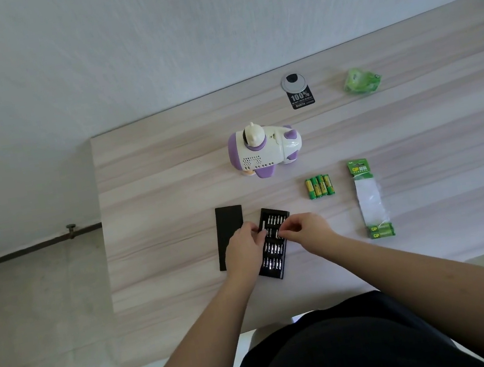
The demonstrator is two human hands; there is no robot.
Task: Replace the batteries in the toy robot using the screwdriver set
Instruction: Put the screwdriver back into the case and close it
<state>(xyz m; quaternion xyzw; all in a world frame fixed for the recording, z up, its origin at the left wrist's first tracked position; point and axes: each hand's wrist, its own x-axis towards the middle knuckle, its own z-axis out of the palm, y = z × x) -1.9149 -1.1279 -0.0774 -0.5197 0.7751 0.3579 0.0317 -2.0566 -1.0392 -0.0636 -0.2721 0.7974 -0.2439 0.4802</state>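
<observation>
**A:** Head view first: where does everything sit?

**B:** On the pale wood-grain table (150,172). The open black screwdriver-set tray with rows of silver bits (272,242) lies near the front edge, its flat black lid (225,227) just beside it on the left. The white-and-purple plastic toy robot (263,148) lies on its side farther back, untouched.

**A:** And the hands?

**B:** Both are over the tray. The left hand (243,249) rests on its left edge, fingers curled against a slim silver driver handle (262,226). The right hand (308,230) has thumb and fingertips pinched together above the middle rows, apparently on a small silver bit, though it is too small to be sure.

**A:** How will the pieces handle?

**B:** I'd judge the bits light, smooth and easy to drop, so a fingertip pinch near the shank suits them. The tray looks light enough to slide, hence the steadying left hand. The toy seems a hollow, rigid shell with rounded, slippery curves; best held around the body, not by the small head knob.

**A:** Anything in the way?

**B:** Not much. Four loose green-and-yellow batteries (318,186) lie right of the tray, round enough to roll. Farther right is a torn green battery blister pack (370,198). At the back, well apart, are a crumpled green wrapper (361,83), a grey round cable grommet (292,81) and a black label (302,99).
</observation>
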